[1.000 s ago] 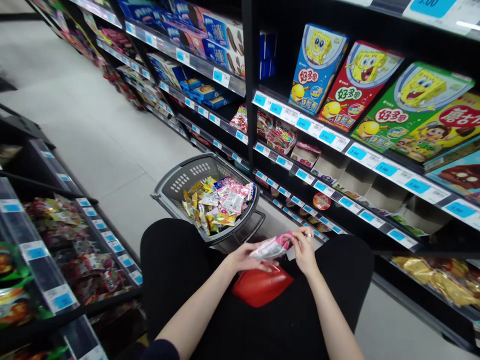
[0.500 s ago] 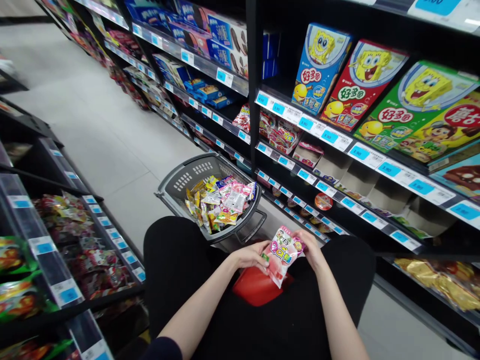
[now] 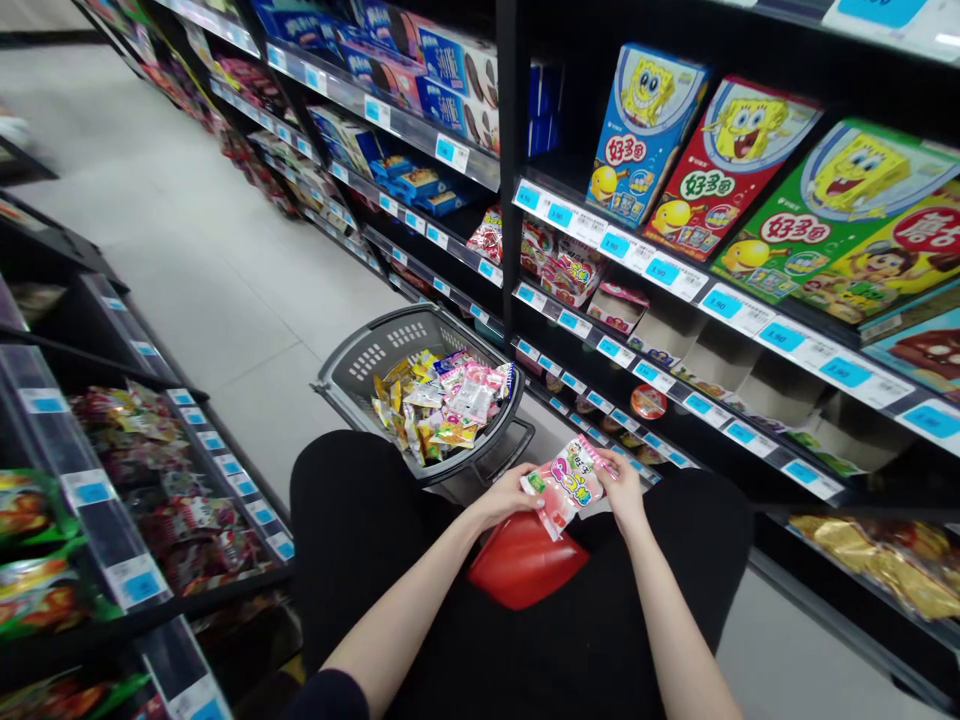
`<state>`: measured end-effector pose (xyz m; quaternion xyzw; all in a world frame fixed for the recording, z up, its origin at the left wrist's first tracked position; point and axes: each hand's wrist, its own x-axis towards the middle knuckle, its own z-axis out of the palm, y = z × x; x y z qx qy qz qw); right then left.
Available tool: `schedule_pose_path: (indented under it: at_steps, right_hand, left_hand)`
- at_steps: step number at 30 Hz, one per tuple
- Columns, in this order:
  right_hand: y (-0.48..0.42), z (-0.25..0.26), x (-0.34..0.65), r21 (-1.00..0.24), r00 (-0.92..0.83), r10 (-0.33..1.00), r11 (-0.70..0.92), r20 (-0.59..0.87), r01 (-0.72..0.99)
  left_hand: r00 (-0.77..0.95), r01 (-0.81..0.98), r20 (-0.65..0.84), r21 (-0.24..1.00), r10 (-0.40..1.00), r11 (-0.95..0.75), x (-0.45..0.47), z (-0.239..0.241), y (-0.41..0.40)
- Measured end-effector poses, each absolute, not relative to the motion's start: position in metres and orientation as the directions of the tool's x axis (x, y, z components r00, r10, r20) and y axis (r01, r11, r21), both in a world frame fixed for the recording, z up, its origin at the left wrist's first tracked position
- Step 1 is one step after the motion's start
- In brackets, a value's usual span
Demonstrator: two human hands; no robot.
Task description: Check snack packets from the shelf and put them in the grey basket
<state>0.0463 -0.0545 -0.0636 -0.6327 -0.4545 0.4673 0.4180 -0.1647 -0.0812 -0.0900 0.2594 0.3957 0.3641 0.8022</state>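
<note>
Head view: pink (printed) snack packet (image 3: 568,482)

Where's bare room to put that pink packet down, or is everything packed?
Bare floor lies left of the grey basket, between the two shelf rows. The basket's near half is heaped with packets; its far end shows bare bottom. Both the left hand and right hand grip the pink packet above a red lid.

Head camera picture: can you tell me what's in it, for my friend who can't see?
Two hands, left hand and right hand, hold a pink snack packet over a lap in a shop aisle. A grey basket full of small snack packets stands on the floor in front, beside shelves with cartoon snack boxes.
</note>
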Motion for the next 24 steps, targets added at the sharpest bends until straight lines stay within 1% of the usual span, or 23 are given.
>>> schedule_pose_path:
  at_steps: [3,7,11,13,16,19,22,24]
  right_hand:
    - [-0.054,-0.067,0.047,-0.943,0.132,0.965,-0.249,-0.224,0.221]
    - [-0.055,-0.066,0.045,-0.890,0.100,0.960,-0.280,-0.262,0.359]
    - [-0.057,-0.058,0.039,-0.848,0.098,0.946,-0.320,-0.309,0.422]
    - [-0.058,-0.055,0.037,-0.820,0.132,0.948,-0.316,-0.288,0.478]
    - [-0.058,-0.055,0.035,-0.797,0.218,0.953,-0.298,-0.212,0.525]
    - [-0.056,-0.061,0.039,-0.819,0.296,0.942,-0.295,-0.161,0.493]
    - [-0.052,-0.068,0.049,-0.867,0.282,0.933,-0.322,-0.223,0.380]
    - [-0.049,-0.068,0.060,-0.900,0.313,0.910,-0.354,-0.270,0.254]
  left_hand:
    - [0.320,-0.405,-0.460,0.723,0.828,0.559,-0.163,-0.096,-0.078]
    - [0.199,-0.416,-0.508,0.731,0.838,0.541,-0.165,-0.098,-0.074]
    - [0.059,-0.407,-0.549,0.749,0.833,0.523,-0.168,-0.098,-0.071]
    - [0.025,-0.407,-0.552,0.756,0.833,0.513,-0.167,-0.096,-0.070]
    - [-0.013,-0.420,-0.543,0.765,0.840,0.488,-0.162,-0.092,-0.068]
    - [-0.048,-0.431,-0.528,0.776,0.848,0.460,-0.158,-0.090,-0.067]
    - [-0.121,-0.463,-0.534,0.776,0.837,0.428,-0.170,-0.091,-0.065]
    - [-0.221,-0.513,-0.549,0.769,0.807,0.382,-0.187,-0.093,-0.062]
